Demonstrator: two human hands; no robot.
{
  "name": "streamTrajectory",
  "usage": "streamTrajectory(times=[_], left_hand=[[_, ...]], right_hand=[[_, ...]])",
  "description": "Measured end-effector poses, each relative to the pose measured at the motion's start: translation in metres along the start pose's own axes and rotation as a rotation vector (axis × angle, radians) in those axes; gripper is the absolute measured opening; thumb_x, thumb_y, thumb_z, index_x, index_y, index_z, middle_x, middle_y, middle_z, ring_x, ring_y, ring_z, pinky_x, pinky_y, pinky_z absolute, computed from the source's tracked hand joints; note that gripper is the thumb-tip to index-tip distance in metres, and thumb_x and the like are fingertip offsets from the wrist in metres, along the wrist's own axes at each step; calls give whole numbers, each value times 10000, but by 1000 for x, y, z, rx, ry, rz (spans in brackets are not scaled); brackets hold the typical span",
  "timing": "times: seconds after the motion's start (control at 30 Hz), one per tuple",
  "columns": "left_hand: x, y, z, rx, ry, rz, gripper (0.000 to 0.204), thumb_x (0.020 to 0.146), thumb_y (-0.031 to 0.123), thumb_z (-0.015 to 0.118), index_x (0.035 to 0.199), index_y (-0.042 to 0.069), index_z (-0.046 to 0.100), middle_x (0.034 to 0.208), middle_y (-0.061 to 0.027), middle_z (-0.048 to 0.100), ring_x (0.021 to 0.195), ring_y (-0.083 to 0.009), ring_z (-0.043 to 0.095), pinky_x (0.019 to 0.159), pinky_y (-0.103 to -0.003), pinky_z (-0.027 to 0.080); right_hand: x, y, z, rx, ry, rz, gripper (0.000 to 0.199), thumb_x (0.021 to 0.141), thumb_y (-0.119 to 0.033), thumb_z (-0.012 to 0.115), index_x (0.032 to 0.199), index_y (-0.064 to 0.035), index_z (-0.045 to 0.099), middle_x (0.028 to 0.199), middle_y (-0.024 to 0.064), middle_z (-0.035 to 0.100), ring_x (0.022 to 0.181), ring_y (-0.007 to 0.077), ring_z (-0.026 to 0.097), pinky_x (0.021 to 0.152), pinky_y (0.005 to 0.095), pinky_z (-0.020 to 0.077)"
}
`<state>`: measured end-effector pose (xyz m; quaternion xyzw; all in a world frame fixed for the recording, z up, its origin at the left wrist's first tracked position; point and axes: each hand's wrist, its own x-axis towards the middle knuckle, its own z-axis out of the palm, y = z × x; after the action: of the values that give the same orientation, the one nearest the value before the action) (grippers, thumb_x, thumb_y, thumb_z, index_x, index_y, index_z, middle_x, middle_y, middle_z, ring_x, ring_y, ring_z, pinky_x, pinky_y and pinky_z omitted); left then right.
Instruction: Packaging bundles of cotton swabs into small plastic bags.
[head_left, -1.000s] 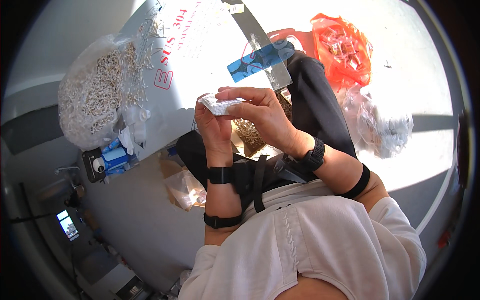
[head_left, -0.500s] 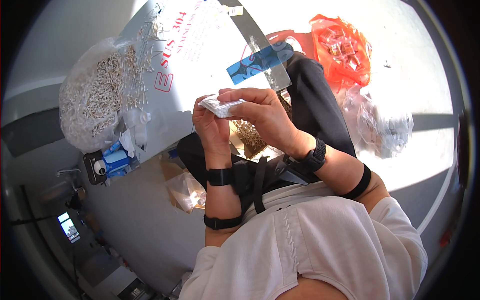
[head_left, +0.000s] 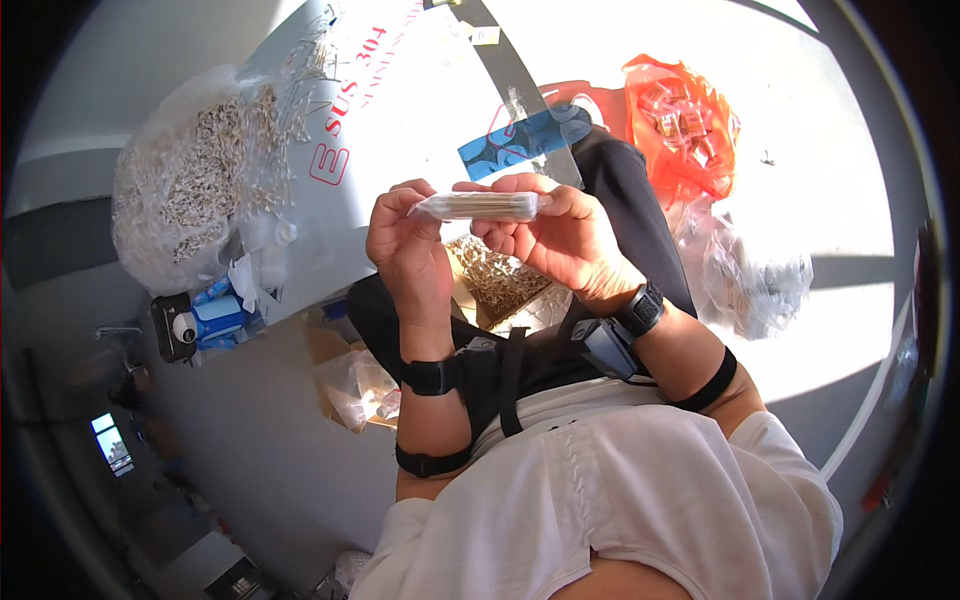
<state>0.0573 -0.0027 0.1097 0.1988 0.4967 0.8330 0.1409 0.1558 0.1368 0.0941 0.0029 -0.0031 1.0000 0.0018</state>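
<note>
Both hands (head_left: 408, 242) (head_left: 575, 242) hold a packet (head_left: 520, 207) of cotton swabs (head_left: 475, 206).

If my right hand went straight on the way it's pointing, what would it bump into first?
Beyond the clear packet in its fingers, your right hand would probably meet your left hand; depth is hard to judge.

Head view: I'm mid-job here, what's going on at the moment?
A person is holding a clear packet of cotton swabs level between both hands: the left hand grips its left end, the right hand its right. Below the hands, loose swabs fill a cardboard box. To the left, a large clear bag of more swabs rests on the table; to the right sits an open orange-red bag of small packets.
</note>
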Motion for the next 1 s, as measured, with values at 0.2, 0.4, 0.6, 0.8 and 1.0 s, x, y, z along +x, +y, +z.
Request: streamTrajectory(times=[0.2,0.4,0.6,0.8,1.0], left_hand=[[-1,27,28,262,-126,117,162,811,-34,646,926,20,544,923,-118,627,842,-146,571,804,-278,462],[-5,47,49,403,-306,279,159,784,-95,652,836,5,540,873,-110,640,800,-146,607,732,-261,501],[-2,61,70,586,-350,432,184,712,-130,636,800,12,561,829,-90,644,734,-191,609,673,-276,498],[-1,61,78,692,-391,538,214,708,-162,593,870,-23,612,849,-123,659,776,-198,631,679,-281,509],[-4,59,78,656,-376,529,216,707,-113,599,889,1,618,843,-100,629,726,-253,585,650,-324,497]], right_hand=[[-2,2,-12,414,-257,89,376,742,-142,600,1057,62,583,1321,307,424,1023,387,513,851,416,480],[-12,0,-23,380,-240,52,359,757,-237,652,1027,-2,630,1332,299,429,1055,401,502,816,407,482],[-10,-1,-20,462,-414,65,308,788,-274,660,989,-44,612,1232,228,505,1034,374,537,726,384,528],[-16,-9,-16,414,-305,45,240,778,-239,656,919,-50,615,1109,180,555,1019,352,554,682,376,566],[-21,-9,-34,415,-124,-23,237,750,-223,659,893,-36,633,1075,185,553,969,367,581,645,399,598]])
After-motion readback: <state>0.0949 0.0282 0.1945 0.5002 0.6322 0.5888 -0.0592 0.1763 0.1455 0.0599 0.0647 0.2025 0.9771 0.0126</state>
